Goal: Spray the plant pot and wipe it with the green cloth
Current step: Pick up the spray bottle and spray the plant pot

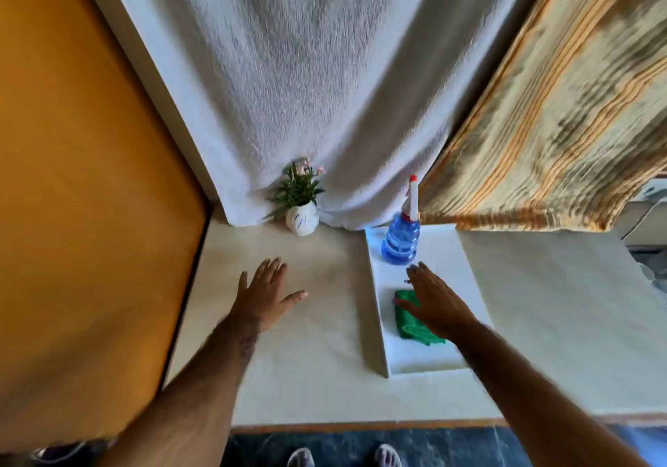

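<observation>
Nearest on the white tray (pixel 389 365), the green cloth (pixel 408 322) lies partly under the right hand (pixel 433 304), fingers spread and empty, likely reaching for the blue spray bottle (pixel 400 241) at the tray's far end. Left of the tray, the left hand (pixel 265 291) hovers open over the cream tabletop (pixel 306 358). The plant pot (pixel 302 218) sits beyond, against the white curtain (pixel 306 69).

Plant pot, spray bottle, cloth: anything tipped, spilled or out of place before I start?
Nothing stands out. The plant pot stands by the curtain, apparently upright; the spray bottle stands upright on the white tray; the green cloth lies bunched there. No visible spill.
</observation>
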Demonstrator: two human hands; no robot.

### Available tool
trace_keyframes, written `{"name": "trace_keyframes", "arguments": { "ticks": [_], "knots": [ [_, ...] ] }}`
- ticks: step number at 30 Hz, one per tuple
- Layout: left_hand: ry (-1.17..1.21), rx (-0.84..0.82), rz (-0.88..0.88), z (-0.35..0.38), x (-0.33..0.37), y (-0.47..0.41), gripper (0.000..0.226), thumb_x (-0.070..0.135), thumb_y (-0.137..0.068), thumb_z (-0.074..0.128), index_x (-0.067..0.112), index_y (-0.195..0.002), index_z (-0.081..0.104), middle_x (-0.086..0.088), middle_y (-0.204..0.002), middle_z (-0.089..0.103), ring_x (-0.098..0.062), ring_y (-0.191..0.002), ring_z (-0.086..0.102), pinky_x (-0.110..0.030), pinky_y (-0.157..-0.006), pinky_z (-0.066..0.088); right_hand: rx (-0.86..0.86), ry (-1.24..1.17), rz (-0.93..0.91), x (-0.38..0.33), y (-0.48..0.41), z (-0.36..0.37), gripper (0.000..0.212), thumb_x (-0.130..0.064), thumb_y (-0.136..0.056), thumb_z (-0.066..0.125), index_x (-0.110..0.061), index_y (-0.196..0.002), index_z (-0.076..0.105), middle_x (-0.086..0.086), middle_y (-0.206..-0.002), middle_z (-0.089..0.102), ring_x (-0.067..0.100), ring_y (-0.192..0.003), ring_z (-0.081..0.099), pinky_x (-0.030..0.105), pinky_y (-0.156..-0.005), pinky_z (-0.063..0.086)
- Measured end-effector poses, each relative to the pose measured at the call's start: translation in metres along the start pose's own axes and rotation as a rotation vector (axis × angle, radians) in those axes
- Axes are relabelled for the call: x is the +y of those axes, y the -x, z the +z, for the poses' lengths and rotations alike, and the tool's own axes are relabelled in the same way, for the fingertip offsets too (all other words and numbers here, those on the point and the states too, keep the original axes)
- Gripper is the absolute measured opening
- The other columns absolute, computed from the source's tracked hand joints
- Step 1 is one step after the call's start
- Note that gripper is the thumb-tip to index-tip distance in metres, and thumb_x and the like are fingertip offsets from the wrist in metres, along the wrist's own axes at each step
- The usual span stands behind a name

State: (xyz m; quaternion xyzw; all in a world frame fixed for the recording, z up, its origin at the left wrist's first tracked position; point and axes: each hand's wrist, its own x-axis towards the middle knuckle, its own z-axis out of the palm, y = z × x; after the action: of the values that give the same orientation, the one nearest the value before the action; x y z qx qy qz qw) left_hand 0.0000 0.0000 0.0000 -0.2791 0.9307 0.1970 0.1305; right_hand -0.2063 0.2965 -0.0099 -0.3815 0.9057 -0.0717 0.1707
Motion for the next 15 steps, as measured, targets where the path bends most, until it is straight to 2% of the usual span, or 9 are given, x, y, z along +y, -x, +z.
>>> {"name": "trace_keyframes", "arguments": {
  "ticks": [3,5,7,8,10,13,15],
  "knots": [
    [-0.032,-0.069,-0.063,0.032,-0.014,-0.003,0.091,0.077,-0.095,0.036,0.023,-0.166,0.017,0.004,-0.180,0.006,-0.016,-0.165,0.005,-0.054,-0.134,0.007,-0.010,-0.010,0.036,0.011,0.005,0.026,0.083,-0.061,-0.098,0.047,-0.007,-0.158,0.025,0.010,-0.166,0.023,0.021,-0.155,0.011,0.035,-0.124,0.009],
    [-0.046,-0.043,-0.071,0.054,-0.018,0.004,0.108,0.090,-0.086,0.014,0.017,-0.165,0.022,-0.002,-0.179,0.015,-0.021,-0.164,0.016,-0.059,-0.131,0.017,-0.006,-0.017,0.047,0.015,0.011,0.045,0.083,-0.059,-0.099,0.045,-0.007,-0.159,0.021,0.011,-0.167,0.021,0.022,-0.155,0.012,0.033,-0.122,0.006],
    [-0.050,0.049,-0.015,0.072,-0.018,0.010,0.129,0.094,-0.077,-0.008,0.006,-0.159,0.038,-0.015,-0.170,0.036,-0.034,-0.155,0.039,-0.067,-0.121,0.032,0.037,0.026,0.027,0.015,0.018,0.062,0.083,-0.060,-0.099,0.036,-0.004,-0.158,0.020,0.011,-0.167,0.019,0.023,-0.155,0.011,0.034,-0.123,0.005],
    [-0.055,0.110,0.011,0.077,-0.020,0.012,0.127,0.091,-0.081,-0.007,0.002,-0.154,0.046,-0.020,-0.164,0.046,-0.039,-0.148,0.049,-0.071,-0.115,0.038,0.084,0.046,0.009,0.014,0.020,0.066,0.084,-0.062,-0.099,0.030,-0.002,-0.158,0.021,0.012,-0.166,0.020,0.023,-0.154,0.012,0.037,-0.125,0.008],
    [-0.069,0.130,0.005,0.091,-0.024,0.011,0.113,0.084,-0.091,0.002,0.000,-0.150,0.051,-0.021,-0.157,0.054,-0.042,-0.142,0.055,-0.075,-0.111,0.042,0.135,0.066,-0.007,0.014,0.020,0.075,0.085,-0.063,-0.100,0.020,0.000,-0.156,0.023,0.014,-0.165,0.023,0.026,-0.154,0.015,0.044,-0.125,0.016],
    [-0.092,0.166,-0.012,0.105,-0.027,0.011,0.101,0.078,-0.097,0.006,0.004,-0.157,0.042,-0.016,-0.165,0.045,-0.035,-0.151,0.045,-0.074,-0.120,0.034,0.120,0.072,-0.011,0.012,0.022,0.077,0.094,-0.070,-0.095,0.003,-0.002,-0.157,0.021,0.013,-0.166,0.020,0.021,-0.153,0.008,0.041,-0.125,0.011],
    [-0.113,0.177,-0.022,0.110,-0.029,0.010,0.097,0.076,-0.099,0.008,0.006,-0.160,0.037,-0.013,-0.169,0.039,-0.032,-0.155,0.040,-0.072,-0.123,0.029,0.095,0.025,0.017,0.014,0.016,0.073,0.096,-0.075,-0.093,0.008,-0.006,-0.160,0.014,0.009,-0.168,0.012,0.017,-0.154,-0.003,0.039,-0.126,0.005]
  ]
}}
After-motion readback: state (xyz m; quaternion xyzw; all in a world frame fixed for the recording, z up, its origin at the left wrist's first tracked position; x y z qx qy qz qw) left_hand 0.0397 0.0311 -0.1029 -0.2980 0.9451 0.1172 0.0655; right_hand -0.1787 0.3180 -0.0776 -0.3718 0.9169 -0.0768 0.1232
